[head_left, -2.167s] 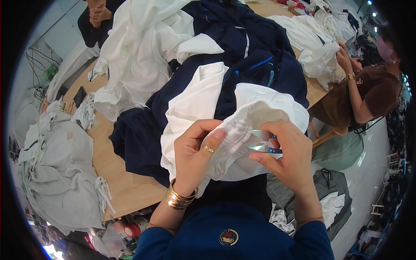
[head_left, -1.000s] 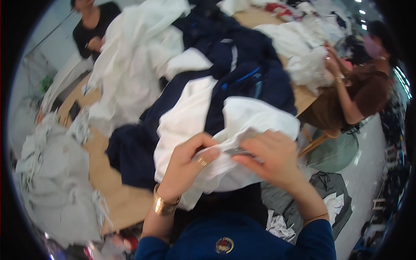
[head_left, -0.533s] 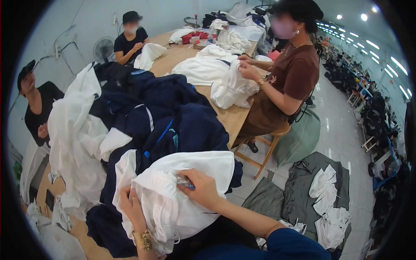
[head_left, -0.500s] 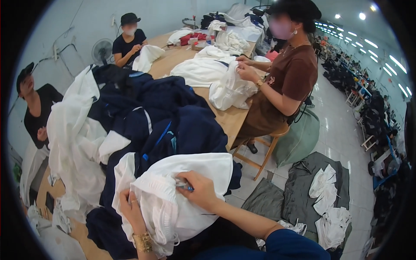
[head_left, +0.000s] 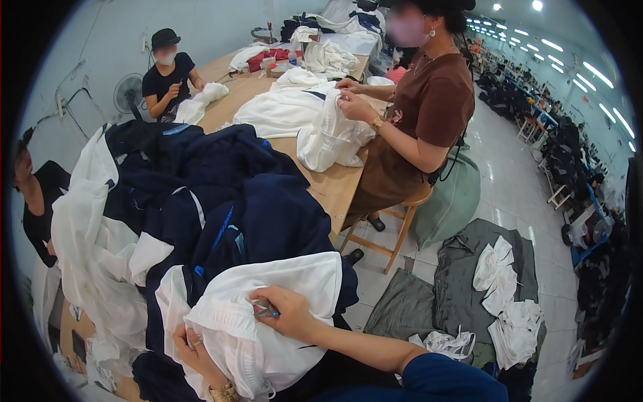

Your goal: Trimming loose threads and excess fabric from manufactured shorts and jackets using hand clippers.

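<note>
Across my front lies a white garment [head_left: 284,285] with a gathered elastic waistband [head_left: 224,325]. My left hand [head_left: 195,354] grips it by the waistband side, fingers curled into the cloth, a gold bracelet on the wrist. Closed around small thread snips [head_left: 266,311], metal with a bit of blue, my right hand [head_left: 289,313] rests over the fabric just right of the waistband. The fingers partly hide the snips. Beneath and beyond the garment spreads a heap of navy garments [head_left: 234,167] with blue and white strips.
A white garment [head_left: 94,241] drapes over the heap's left side. A person in brown [head_left: 429,114] works white cloth at the wooden table [head_left: 321,214]; another sits far left. White pieces [head_left: 516,331] lie on dark sheets [head_left: 462,268] on the floor, beside a wooden stool [head_left: 395,231].
The view has shifted, so the scene sits further left. My right hand has turned a little, showing more of the snips. My left hand keeps hold of the garment.
</note>
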`<state>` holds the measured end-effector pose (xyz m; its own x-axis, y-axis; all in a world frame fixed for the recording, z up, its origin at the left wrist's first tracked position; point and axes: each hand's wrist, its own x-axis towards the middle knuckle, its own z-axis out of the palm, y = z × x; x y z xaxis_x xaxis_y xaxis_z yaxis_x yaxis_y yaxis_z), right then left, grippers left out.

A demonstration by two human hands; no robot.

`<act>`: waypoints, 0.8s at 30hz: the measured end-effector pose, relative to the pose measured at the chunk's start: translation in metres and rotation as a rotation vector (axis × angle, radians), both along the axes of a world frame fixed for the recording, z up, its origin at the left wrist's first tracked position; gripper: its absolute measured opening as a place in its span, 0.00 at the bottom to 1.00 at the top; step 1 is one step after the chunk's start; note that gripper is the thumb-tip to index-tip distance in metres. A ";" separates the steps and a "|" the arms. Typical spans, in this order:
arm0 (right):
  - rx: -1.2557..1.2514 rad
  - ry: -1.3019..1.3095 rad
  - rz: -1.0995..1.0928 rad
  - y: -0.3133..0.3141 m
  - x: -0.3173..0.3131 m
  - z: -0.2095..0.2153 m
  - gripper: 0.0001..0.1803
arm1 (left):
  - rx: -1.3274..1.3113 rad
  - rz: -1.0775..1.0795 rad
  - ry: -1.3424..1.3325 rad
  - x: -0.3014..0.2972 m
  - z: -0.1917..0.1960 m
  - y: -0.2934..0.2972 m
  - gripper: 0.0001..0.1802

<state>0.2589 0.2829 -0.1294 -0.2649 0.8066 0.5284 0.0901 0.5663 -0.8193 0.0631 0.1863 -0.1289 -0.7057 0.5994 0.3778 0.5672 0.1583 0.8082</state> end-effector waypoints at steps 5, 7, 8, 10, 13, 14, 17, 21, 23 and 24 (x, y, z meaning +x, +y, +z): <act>0.004 0.024 0.005 0.001 -0.001 -0.007 0.20 | -0.028 0.010 0.009 -0.001 -0.002 -0.001 0.12; 0.006 0.023 -0.006 0.000 -0.001 -0.008 0.20 | 0.001 0.014 0.006 0.001 -0.003 0.000 0.12; 0.007 0.022 -0.006 0.001 -0.001 -0.008 0.20 | 0.003 0.015 0.005 0.000 -0.004 0.001 0.12; 0.010 0.035 -0.013 0.000 -0.002 -0.009 0.19 | -0.001 -0.007 -0.017 -0.002 -0.005 0.000 0.12; -0.004 0.038 -0.024 0.001 -0.002 -0.007 0.18 | 0.119 -0.108 -0.213 -0.003 0.000 -0.001 0.11; -0.001 0.035 -0.021 0.001 -0.001 -0.005 0.18 | 0.122 -0.104 -0.216 -0.007 0.003 -0.005 0.11; -0.209 -0.019 0.089 0.003 0.014 0.004 0.15 | 0.252 -0.090 -0.429 -0.043 0.023 -0.025 0.08; -0.165 -0.049 0.104 0.006 0.057 0.000 0.16 | 0.402 -0.015 -0.330 -0.096 0.088 -0.059 0.27; -0.058 -0.142 0.008 0.007 0.070 0.005 0.19 | 0.635 -0.189 -0.514 -0.144 0.117 -0.093 0.25; 0.036 -0.192 -0.077 0.006 0.076 0.004 0.20 | 0.622 -0.168 -0.529 -0.167 0.111 -0.097 0.25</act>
